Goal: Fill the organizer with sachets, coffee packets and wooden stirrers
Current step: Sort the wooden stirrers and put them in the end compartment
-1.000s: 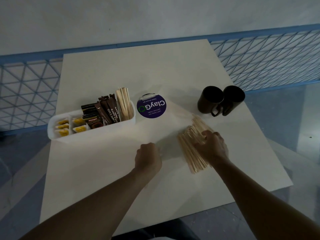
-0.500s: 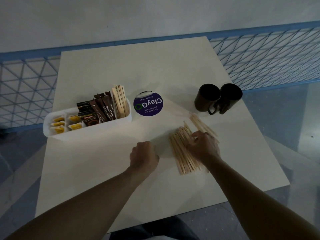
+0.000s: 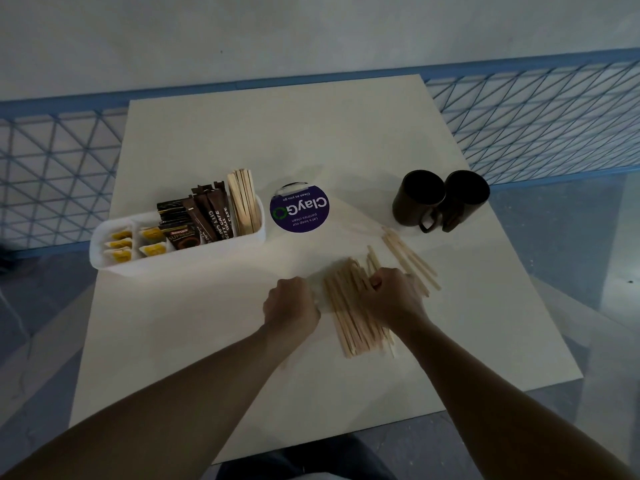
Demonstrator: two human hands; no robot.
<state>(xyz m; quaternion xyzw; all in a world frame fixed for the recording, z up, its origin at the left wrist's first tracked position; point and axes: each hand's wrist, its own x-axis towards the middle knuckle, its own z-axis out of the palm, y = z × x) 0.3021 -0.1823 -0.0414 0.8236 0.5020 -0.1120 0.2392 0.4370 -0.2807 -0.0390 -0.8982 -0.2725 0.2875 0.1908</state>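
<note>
The table is offering bare room toward 12 o'clock and along its 6 o'clock edge. The organizer is sitting at 10 o'clock from the hands, its long axis running 9 to 3, with stirrers standing upright in its 3 o'clock end. The loose stirrers are lying flat near centre, pointing 11 to 5. The right hand is curling its fingers around some of them. The left hand is resting fisted just beside, at 9 o'clock, with nothing visible inside. Two mugs are standing at 1 o'clock.
</note>
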